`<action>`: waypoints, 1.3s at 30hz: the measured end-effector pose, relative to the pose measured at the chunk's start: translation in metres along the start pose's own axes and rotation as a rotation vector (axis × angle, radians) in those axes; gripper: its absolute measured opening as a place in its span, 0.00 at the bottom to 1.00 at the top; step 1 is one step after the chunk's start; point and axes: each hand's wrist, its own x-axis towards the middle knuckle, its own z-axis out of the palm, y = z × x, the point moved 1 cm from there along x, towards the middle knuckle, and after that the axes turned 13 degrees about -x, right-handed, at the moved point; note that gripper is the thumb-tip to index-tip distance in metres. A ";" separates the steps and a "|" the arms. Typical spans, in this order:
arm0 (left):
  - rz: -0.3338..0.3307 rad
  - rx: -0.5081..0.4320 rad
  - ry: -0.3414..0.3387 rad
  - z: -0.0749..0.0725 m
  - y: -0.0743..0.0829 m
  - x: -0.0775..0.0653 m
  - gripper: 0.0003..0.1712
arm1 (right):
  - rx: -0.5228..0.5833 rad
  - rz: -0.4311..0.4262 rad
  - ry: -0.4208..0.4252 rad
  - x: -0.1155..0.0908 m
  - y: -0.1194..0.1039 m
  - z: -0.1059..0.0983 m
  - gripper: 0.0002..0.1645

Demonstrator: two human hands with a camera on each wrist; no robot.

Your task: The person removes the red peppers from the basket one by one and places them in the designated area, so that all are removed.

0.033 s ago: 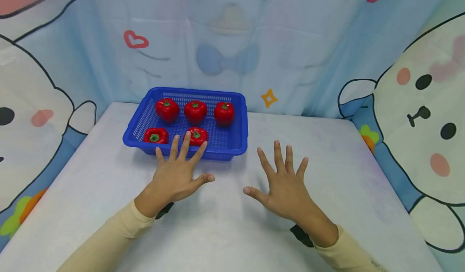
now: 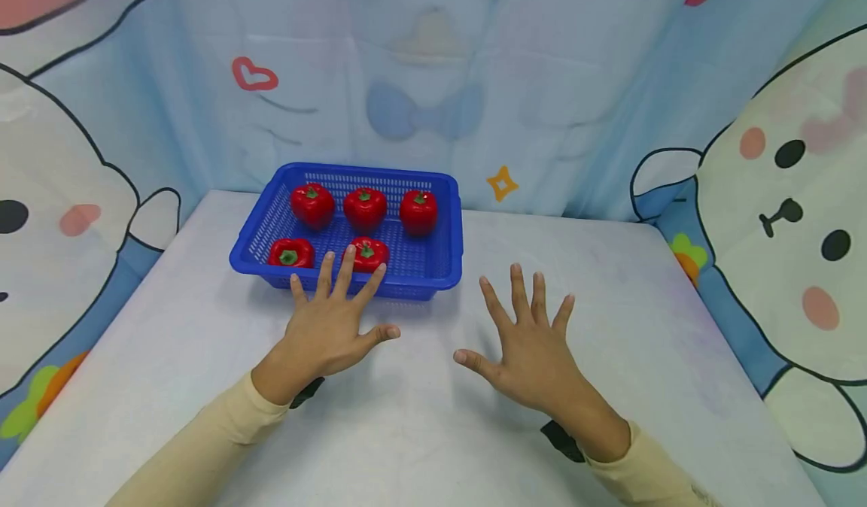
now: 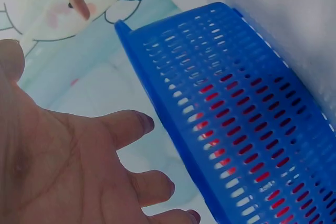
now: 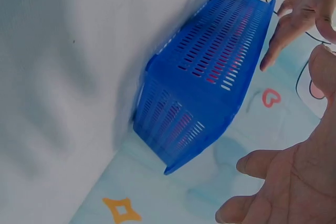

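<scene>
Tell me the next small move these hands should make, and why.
Probably reach the left hand over the near rim of the blue basket toward the near row's right-hand red pepper: in the head view its spread fingers already overlap that pepper and hold nothing, while the right hand is farther off, beyond the basket's right end.

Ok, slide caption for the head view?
Left hand and right hand spread open near a blue basket holding five red peppers.

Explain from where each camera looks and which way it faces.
Head: on the head, faces forward and down to the blue basket; left hand and right hand show.
Left wrist: on that wrist, faces the basket's wall; both hands show.
Right wrist: on that wrist, faces the basket's corner; both hands show.
Both wrist views share the basket.
</scene>
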 end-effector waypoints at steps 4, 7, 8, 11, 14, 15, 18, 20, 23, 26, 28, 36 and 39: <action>0.018 0.004 0.012 -0.005 -0.005 0.001 0.51 | -0.003 0.000 -0.004 -0.001 0.000 -0.001 0.62; 0.050 -0.041 0.074 -0.019 -0.016 0.003 0.48 | -0.004 -0.007 -0.001 -0.002 0.000 -0.002 0.62; 0.058 -0.075 0.111 -0.026 -0.021 0.005 0.47 | -0.003 -0.010 0.003 -0.002 -0.001 -0.002 0.61; 0.068 -0.216 0.269 -0.047 -0.042 0.010 0.38 | 0.008 -0.021 0.011 -0.001 -0.002 -0.001 0.60; 0.016 -0.369 0.449 -0.062 -0.071 0.016 0.29 | 0.030 -0.033 0.008 0.001 -0.004 0.002 0.59; -0.014 -0.419 0.502 -0.065 -0.083 0.018 0.27 | 0.036 -0.037 0.007 0.001 -0.005 0.003 0.59; -0.132 -0.556 0.625 -0.068 -0.118 0.022 0.25 | 0.056 -0.051 -0.001 0.002 -0.009 0.006 0.58; -0.177 -0.675 0.655 -0.065 -0.140 0.026 0.24 | 0.070 -0.061 -0.007 0.003 -0.011 0.007 0.59; -0.208 -0.852 0.600 -0.054 -0.163 0.034 0.25 | 0.121 -0.084 -0.033 0.004 -0.012 0.005 0.59; -0.214 -1.038 0.503 -0.041 -0.174 0.042 0.26 | 0.198 -0.123 -0.079 0.006 -0.015 0.002 0.60; -0.212 -1.128 0.459 -0.036 -0.177 0.045 0.26 | 0.244 -0.145 -0.111 0.006 -0.018 0.000 0.60; -0.210 -1.386 0.417 -0.030 -0.176 0.046 0.23 | 0.294 -0.216 -0.109 0.012 -0.036 -0.011 0.60; -0.228 -1.371 0.414 -0.028 -0.174 0.046 0.23 | 0.279 -0.222 -0.132 0.017 -0.045 -0.020 0.60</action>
